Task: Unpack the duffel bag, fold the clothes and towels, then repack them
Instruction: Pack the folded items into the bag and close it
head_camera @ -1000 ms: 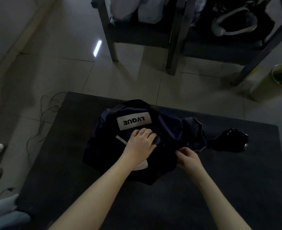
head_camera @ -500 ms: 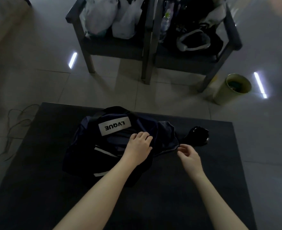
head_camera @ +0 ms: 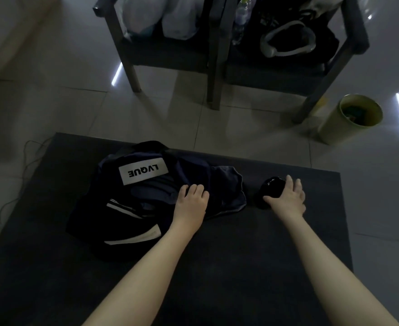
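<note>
Resting on the navy LVQUE duffel bag (head_camera: 189, 170) at the dark table's (head_camera: 217, 267) eleven o'clock, the left hand (head_camera: 190, 203) bent its fingers onto the fabric; whether it gripped could not be told. At the bag's three o'clock, the right hand (head_camera: 286, 198) lay spread wide over a glossy black bundle (head_camera: 270, 185), touching it.

1. The right hand (head_camera: 285, 198) has let go of the edge of the blue cloth (head_camera: 229, 184) at the duffel bag (head_camera: 123, 208) and moved off to the right.
2. It now rests on the small black bundle (head_camera: 270, 187), fingers spread, thumb against the bundle's near side.
3. The cloth's edge now lies loose.
</note>
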{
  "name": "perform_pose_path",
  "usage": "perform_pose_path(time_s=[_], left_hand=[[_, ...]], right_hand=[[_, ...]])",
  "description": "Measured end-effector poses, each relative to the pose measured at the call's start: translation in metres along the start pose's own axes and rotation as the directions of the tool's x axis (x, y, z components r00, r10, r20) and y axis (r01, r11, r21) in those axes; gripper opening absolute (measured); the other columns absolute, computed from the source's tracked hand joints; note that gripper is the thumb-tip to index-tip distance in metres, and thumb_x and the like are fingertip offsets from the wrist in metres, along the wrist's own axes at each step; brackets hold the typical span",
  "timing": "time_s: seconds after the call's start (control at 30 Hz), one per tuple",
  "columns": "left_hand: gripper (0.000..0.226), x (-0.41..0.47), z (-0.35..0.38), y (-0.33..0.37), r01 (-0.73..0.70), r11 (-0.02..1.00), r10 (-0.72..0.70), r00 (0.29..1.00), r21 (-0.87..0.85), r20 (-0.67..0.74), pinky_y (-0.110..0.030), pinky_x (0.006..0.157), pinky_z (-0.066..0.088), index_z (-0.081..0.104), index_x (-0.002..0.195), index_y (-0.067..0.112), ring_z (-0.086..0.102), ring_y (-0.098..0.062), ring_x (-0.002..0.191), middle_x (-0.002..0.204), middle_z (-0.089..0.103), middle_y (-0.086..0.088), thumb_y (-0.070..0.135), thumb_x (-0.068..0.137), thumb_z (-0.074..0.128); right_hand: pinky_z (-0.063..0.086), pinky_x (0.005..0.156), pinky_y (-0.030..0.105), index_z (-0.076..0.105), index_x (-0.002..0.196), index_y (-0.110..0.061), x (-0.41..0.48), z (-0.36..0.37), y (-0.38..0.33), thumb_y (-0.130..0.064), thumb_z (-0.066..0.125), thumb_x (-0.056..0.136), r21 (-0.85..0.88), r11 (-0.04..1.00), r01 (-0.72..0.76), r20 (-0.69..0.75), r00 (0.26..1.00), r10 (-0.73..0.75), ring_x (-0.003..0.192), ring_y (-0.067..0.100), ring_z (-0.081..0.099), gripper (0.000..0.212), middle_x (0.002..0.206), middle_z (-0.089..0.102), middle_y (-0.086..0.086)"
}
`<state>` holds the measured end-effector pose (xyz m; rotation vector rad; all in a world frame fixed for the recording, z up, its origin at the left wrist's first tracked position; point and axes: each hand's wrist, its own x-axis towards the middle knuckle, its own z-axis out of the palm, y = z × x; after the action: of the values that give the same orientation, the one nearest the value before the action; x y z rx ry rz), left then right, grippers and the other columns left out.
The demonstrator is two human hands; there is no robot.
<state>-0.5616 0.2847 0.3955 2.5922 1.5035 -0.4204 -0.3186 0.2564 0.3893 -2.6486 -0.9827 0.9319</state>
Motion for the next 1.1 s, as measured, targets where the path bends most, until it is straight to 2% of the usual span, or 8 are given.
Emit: perform_pose_path(time_s=[0.1,0.3,0.37,0.47,0.6,0.77,0.97,1.1], left_hand=[[0.052,0.0,0.005,0.003,0.024,1.0,-0.024,0.999,0.012,-0.025,-0.04,0.112,0.017,0.038,0.134,0.015,0.033,-0.024,0.13,0.139,0.036,-0.005,0.031,0.089,0.059],[0.051,-0.001,0.017,0.004,0.095,0.995,-0.095,0.99,-0.005,-0.104,-0.041,0.11,0.023,0.044,0.129,0.012,0.04,-0.024,0.122,0.129,0.044,-0.006,0.04,0.088,0.058],[0.048,0.0,0.02,0.004,0.12,0.993,-0.119,0.985,0.008,-0.122,-0.04,0.105,0.031,0.053,0.12,0.013,0.048,-0.023,0.113,0.12,0.052,-0.005,0.042,0.083,0.065],[0.037,0.004,0.023,0.004,0.133,0.991,-0.127,0.98,0.03,-0.152,-0.038,0.088,0.044,0.067,0.093,0.015,0.058,-0.021,0.09,0.093,0.062,-0.002,0.038,0.067,0.08],[0.023,0.006,0.022,0.0,0.139,0.99,-0.131,0.965,0.022,-0.226,-0.037,0.082,0.046,0.068,0.08,0.017,0.058,-0.021,0.083,0.083,0.062,-0.001,0.028,0.065,0.081],[0.015,0.003,0.017,-0.003,0.164,0.968,-0.206,0.951,-0.189,-0.23,-0.038,0.089,0.041,0.069,0.087,0.016,0.058,-0.022,0.092,0.088,0.065,0.0,0.027,0.077,0.072],[0.014,0.0,0.016,-0.01,0.163,0.903,-0.277,0.929,-0.397,-0.248,-0.037,0.095,0.032,0.07,0.09,0.013,0.055,-0.022,0.099,0.091,0.066,0.0,0.024,0.086,0.063],[0.017,-0.002,0.011,-0.016,0.179,0.816,-0.357,0.904,-0.549,-0.236,-0.033,0.096,0.029,0.07,0.092,0.012,0.053,-0.019,0.101,0.092,0.067,0.001,0.024,0.089,0.059]], right_hand=[[0.023,0.111,0.055,0.006,0.151,-0.026,0.012,0.006,0.002,-0.029,0.075,0.077,0.035,0.999,-0.03,0.068,0.997,0.028,0.143,0.034,0.006,0.101,0.158,-0.001,0.005],[0.035,0.104,0.056,0.023,0.141,-0.031,0.022,0.016,0.017,-0.023,0.078,0.071,0.116,0.993,0.036,-0.003,0.999,-0.036,0.134,0.043,0.024,0.09,0.152,0.013,0.016],[0.041,0.098,0.053,0.027,0.137,-0.029,0.021,0.017,0.017,-0.025,0.079,0.069,0.08,0.994,0.069,-0.032,0.997,-0.067,0.127,0.044,0.033,0.086,0.146,0.023,0.018],[0.042,0.093,0.048,0.031,0.135,-0.029,0.011,0.021,0.012,-0.029,0.08,0.066,0.073,0.985,0.154,-0.038,0.988,-0.151,0.121,0.042,0.039,0.084,0.139,0.03,0.016],[0.043,0.091,0.042,0.036,0.133,-0.031,-0.006,0.026,-0.002,-0.031,0.081,0.063,0.132,0.943,0.307,-0.109,0.95,-0.294,0.117,0.038,0.044,0.083,0.135,0.034,0.012],[0.044,0.092,0.039,0.037,0.134,-0.03,-0.025,0.027,-0.026,-0.032,0.082,0.064,0.171,0.883,0.438,-0.119,0.898,-0.423,0.116,0.032,0.046,0.083,0.133,0.037,0.007],[0.04,0.088,0.028,0.038,0.134,-0.026,-0.047,0.029,-0.047,-0.028,0.084,0.062,0.267,0.795,0.545,-0.267,0.834,-0.483,0.116,0.02,0.046,0.085,0.132,0.039,0.004],[0.035,0.085,0.021,0.04,0.134,-0.024,-0.051,0.027,-0.057,-0.025,0.085,0.064,0.363,0.771,0.523,-0.214,0.852,-0.477,0.11,0.008,0.041,0.084,0.131,0.041,0.002]])
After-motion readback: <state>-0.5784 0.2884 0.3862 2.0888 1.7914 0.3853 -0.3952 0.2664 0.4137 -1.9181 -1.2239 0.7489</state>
